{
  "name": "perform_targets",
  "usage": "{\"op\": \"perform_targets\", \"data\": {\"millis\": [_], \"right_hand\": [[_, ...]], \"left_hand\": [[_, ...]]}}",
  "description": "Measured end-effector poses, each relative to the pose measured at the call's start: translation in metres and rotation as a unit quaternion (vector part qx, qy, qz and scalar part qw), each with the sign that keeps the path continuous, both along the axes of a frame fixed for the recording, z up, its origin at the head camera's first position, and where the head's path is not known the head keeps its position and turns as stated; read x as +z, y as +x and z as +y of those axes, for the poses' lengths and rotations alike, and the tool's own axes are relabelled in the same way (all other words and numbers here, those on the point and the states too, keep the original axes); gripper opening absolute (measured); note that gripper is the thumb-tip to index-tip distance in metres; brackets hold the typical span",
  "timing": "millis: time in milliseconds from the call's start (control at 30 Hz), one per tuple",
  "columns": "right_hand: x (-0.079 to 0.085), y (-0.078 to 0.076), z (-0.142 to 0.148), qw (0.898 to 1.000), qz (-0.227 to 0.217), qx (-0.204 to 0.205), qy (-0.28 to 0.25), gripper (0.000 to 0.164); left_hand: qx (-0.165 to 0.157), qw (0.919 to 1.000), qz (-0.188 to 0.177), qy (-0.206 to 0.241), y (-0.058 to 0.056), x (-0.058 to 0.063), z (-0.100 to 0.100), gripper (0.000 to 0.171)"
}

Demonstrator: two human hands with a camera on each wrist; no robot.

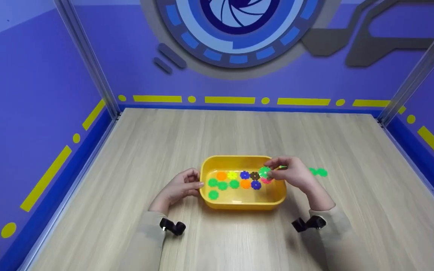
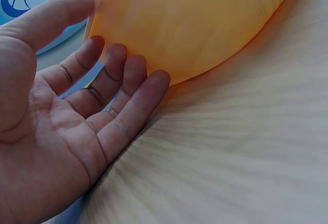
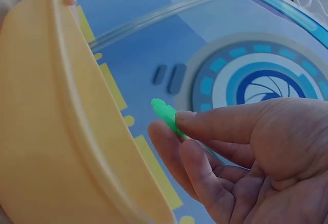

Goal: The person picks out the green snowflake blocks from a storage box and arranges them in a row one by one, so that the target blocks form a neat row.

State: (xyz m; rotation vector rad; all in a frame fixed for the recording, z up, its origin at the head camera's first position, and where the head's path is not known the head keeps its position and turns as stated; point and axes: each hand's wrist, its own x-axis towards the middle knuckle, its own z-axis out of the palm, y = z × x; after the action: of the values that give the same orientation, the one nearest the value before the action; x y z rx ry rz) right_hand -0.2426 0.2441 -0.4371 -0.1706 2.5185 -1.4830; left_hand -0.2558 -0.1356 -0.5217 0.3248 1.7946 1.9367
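A yellow plastic basin (image 1: 243,206) stands on the table, holding several notched snowflake discs laid in rows. Among these are green discs (image 1: 222,186), an orange disc (image 1: 221,175), a yellow disc (image 1: 232,175), a brown disc (image 1: 254,175) and a blue disc (image 1: 255,184). My left hand (image 1: 179,188) grips the basin's left side, thumb at the rim and fingertips (image 2: 160,80) against the outer wall. Over the basin's right part, my right hand (image 1: 292,173) pinches a green snowflake disc (image 3: 165,112) between thumb and finger. A pink disc (image 1: 266,180) shows partly below it.
Right of the basin, green discs (image 1: 318,172) lie on the wooden table (image 1: 164,143), partly hidden behind my right hand. Blue panels (image 1: 239,86) with yellow marks enclose the table at the back and both sides.
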Motion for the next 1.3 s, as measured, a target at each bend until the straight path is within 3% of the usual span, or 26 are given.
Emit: {"op": "perform_targets", "data": {"millis": [700, 1300], "right_hand": [[0.013, 0.0, 0.064, 0.998, 0.03, -0.052, -0.031, 0.046], [0.007, 0.0, 0.106, 0.993, 0.055, -0.1, -0.037, 0.048]], "left_hand": [[0.003, 1.0, -0.006, 0.001, 0.002, 0.001, 0.0, 0.022], [0.0, 1.0, -0.003, -0.004, 0.001, 0.0, 0.0, 0.021]]}}
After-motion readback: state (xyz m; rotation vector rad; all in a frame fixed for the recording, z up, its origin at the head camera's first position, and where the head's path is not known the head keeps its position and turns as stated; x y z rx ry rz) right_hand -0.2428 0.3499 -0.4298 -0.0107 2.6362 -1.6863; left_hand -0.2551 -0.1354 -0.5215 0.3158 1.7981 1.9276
